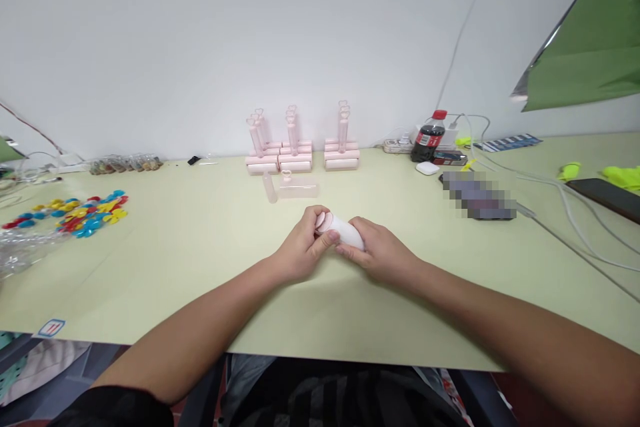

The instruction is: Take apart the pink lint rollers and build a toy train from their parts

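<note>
Above the table's middle, I hold a white lint roller roll [349, 232] with a pale pink end piece, tilted down to the right. My left hand [305, 243] is closed around its pink end, fingers and thumb wrapped on it. My right hand [377, 247] grips the other end of the white roll, and that end is partly hidden. Just beyond my hands lie a translucent pink cover [303, 191] and a pink tube [270, 188]. A heart-shaped handle piece [287, 176] is beside the cover.
Against the wall stand several pink lint rollers [295, 161] with upright heart-topped handles. To the right are a cola bottle [429, 136], a white case [427, 168], a blurred phone-like object [477, 197] and cables [565, 187]. Colourful plastic pieces [90, 213] and plastic wrap [30, 250] lie left.
</note>
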The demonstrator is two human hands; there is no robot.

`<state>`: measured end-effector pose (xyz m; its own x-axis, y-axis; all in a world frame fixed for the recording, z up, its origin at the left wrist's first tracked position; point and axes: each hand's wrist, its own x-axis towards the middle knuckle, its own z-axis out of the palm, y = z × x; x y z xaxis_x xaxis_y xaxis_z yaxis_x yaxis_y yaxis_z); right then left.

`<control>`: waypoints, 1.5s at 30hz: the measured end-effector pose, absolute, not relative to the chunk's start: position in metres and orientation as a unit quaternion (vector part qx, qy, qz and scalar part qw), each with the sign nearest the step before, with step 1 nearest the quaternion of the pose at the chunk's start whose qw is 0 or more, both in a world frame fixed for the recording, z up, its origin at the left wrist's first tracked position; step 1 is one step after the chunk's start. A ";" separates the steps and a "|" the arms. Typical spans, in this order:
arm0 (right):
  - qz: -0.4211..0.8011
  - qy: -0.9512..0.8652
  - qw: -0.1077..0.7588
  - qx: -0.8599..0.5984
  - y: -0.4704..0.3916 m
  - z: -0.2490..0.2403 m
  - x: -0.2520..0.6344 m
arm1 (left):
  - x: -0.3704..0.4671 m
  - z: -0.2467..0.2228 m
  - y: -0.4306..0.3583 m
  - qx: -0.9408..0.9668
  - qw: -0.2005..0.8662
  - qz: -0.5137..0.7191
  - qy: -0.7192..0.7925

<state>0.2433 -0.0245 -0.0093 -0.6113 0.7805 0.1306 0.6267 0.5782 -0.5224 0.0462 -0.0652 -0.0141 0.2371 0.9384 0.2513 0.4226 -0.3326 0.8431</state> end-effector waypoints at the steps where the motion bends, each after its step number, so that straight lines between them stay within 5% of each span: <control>1: 0.218 -0.871 0.176 -0.405 -0.024 -0.009 0.243 | 0.046 -0.014 -0.065 0.715 0.327 0.393 0.477; 13: 0.262 -0.847 0.192 -0.420 -0.025 -0.008 0.243 | 0.044 -0.015 -0.062 0.695 0.331 0.429 0.473; 20: 0.392 -0.757 0.270 -0.448 -0.017 -0.013 0.243 | -0.019 -0.011 -0.015 0.514 0.070 0.542 0.661; 23: 0.450 -0.723 0.284 -0.442 -0.016 -0.015 0.242 | -0.044 -0.021 0.005 0.476 0.090 0.509 0.712; 28: 0.597 -0.633 0.312 -0.383 -0.017 -0.022 0.238 | -0.053 -0.039 0.019 0.515 0.163 0.497 0.679; 33: 0.694 -0.517 0.362 -0.345 -0.013 -0.023 0.237 | -0.039 -0.028 0.006 0.556 0.120 0.480 0.668; 45: 0.721 -0.448 0.415 -0.328 -0.009 -0.021 0.239 | 0.011 -0.010 -0.044 0.801 0.094 0.373 0.459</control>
<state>0.2391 -0.0088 -0.0211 -0.4402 0.8923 -0.1001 -0.3057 -0.2537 -0.9177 0.0111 -0.0438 -0.0103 0.2996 0.8056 0.5111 0.6653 -0.5604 0.4933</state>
